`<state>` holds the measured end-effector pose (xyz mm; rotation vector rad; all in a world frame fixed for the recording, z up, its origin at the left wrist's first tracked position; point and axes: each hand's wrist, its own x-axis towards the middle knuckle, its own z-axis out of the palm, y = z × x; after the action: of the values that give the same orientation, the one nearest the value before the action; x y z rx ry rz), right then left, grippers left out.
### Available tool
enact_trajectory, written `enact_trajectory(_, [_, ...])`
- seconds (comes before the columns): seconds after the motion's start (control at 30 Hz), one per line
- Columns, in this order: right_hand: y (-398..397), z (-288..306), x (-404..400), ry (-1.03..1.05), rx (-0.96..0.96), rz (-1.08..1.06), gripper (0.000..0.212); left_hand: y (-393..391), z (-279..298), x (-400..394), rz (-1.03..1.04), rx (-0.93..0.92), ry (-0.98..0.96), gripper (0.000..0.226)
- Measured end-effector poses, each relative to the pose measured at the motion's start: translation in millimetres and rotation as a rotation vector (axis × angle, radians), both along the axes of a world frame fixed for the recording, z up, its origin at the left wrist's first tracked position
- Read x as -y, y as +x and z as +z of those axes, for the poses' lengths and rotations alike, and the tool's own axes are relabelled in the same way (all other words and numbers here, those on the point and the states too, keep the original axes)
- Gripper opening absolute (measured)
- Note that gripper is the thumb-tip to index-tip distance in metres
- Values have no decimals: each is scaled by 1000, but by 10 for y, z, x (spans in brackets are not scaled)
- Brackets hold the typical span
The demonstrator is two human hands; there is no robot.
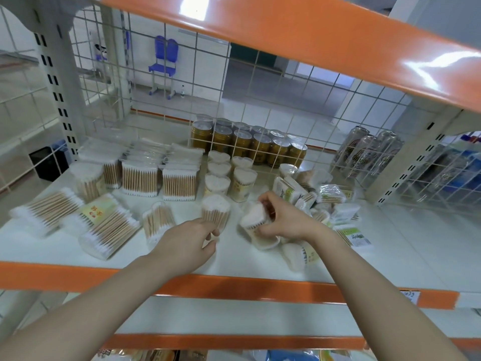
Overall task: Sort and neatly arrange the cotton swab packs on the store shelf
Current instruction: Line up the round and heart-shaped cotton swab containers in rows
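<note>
Shelf (390, 230), white, orange-edged. Left hand (187, 241): fingers curled, pinching the base of an upright swab tub (216, 211) at centre. Right hand (283, 217): clamped on a tilted swab tub (253, 217), three o'clock of the first. Sorted packs (158, 175) stand at eleven o'clock.

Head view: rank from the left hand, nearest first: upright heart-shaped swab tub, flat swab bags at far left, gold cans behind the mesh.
1. Upright heart-shaped swab tub: at the fingertips of the left hand, front centre of shelf.
2. Flat swab bags: lying at the shelf's far left.
3. Gold cans: back, behind the wire mesh.
</note>
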<state>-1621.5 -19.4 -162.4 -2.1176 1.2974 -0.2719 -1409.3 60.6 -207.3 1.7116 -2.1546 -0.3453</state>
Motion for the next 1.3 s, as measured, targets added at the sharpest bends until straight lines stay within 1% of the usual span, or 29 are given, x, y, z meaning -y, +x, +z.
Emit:
enact_trajectory(0.1, [-14, 55, 27, -2, 81, -47, 52, -41, 28, 19, -10, -3, -4, 28])
enact_trajectory(0.23, [-24, 121, 14, -56, 152, -74, 56, -91, 69, 63, -20, -12, -44, 29])
enact_trajectory(0.33, [-30, 166, 12, -70, 198, -109, 55, -127, 103, 93, -2, -44, -125, 30])
enact_trajectory(0.43, [-34, 213, 14, -129, 198, -122, 54, -163, 167, 123, 31, -48, -203, 34])
enact_trajectory(0.53, [-26, 262, 11, -163, 229, -147, 51, -196, 223, 149, 30, -30, -224, 44])
enact_trajectory(0.67, [16, 307, 7, -176, 323, -167, 41, -280, 257, 153, 40, 71, -276, 64])
enact_trajectory(0.8, [74, 316, 29, -230, 360, -184, 28, -341, 264, 191, 79, 36, -280, 74])
enact_trajectory(0.97, [119, 311, 76, -242, 376, -237, 24, -384, 287, 236, 125, -46, -273, 73])
enact_trajectory(1.13, [136, 321, 92, -286, 376, -245, 22, -404, 303, 282, 141, -111, -303, 62])
enact_trajectory(1.2, [133, 321, 95, -280, 409, -244, 21, -402, 295, 292, 135, -127, -319, 59])
enact_trajectory(1.3, [128, 320, 91, -214, 500, -239, 14, -389, 274, 300, 126, -141, -322, 59])
